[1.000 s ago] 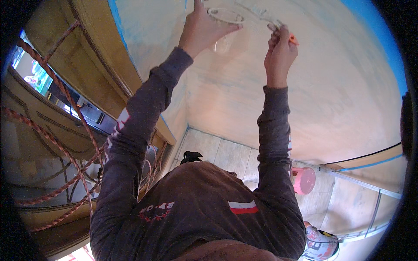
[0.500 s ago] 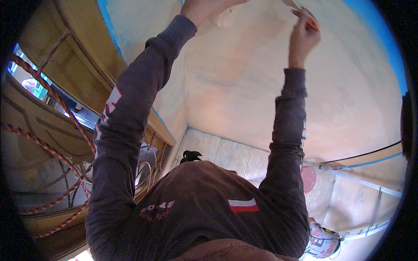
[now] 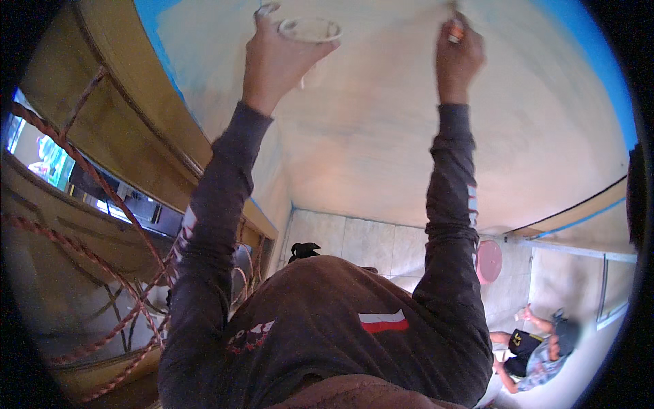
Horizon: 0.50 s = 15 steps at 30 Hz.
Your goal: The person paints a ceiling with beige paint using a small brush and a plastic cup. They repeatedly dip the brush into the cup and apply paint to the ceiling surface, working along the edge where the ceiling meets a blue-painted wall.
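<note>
- Left hand (image 3: 276,65) fingers wrapped round small white cup (image 3: 310,29), rim towards wall (image 3: 381,136).
- Right hand (image 3: 458,58) fist closed on orange-handled brush (image 3: 455,28), pointing up at wall, right of cup.

Single head camera looks down along raised arms, close.

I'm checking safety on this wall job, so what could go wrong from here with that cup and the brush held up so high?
1. The left hand holds a small open cup overhead; if it tips, the contents could spill onto the sleeve or the tiled floor.
2. The right hand works a tool with an orange band against the pale wall; drips may run down the arm.
3. Another person sits below to the right, where a dropped item could land.
</note>
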Each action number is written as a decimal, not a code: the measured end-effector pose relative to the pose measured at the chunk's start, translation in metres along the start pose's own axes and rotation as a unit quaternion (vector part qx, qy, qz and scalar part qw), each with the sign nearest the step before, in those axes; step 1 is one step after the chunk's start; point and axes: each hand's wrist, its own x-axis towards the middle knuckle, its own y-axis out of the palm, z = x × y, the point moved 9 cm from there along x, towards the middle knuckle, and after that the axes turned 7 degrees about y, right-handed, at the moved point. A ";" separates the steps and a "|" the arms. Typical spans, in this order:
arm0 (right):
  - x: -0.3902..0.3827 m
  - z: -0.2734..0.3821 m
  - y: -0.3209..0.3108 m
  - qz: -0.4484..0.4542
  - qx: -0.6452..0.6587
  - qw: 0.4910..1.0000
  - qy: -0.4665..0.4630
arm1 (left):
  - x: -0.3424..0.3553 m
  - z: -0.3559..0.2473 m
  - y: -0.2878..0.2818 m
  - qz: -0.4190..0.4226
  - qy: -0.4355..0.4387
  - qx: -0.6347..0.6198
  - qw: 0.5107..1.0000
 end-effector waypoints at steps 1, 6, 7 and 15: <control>0.000 0.030 0.004 0.004 0.015 1.000 -0.010 | -0.012 0.003 -0.004 -0.001 -0.010 -0.015 1.000; -0.007 0.134 0.056 0.043 0.144 0.989 0.014 | -0.068 0.011 -0.034 -0.015 -0.067 -0.065 0.996; -0.008 0.154 0.063 0.038 0.157 0.986 -0.040 | -0.080 0.017 -0.035 -0.014 -0.082 -0.091 0.992; -0.007 0.258 0.090 0.055 0.231 0.968 -0.083 | -0.138 0.046 -0.063 -0.013 -0.136 -0.175 0.975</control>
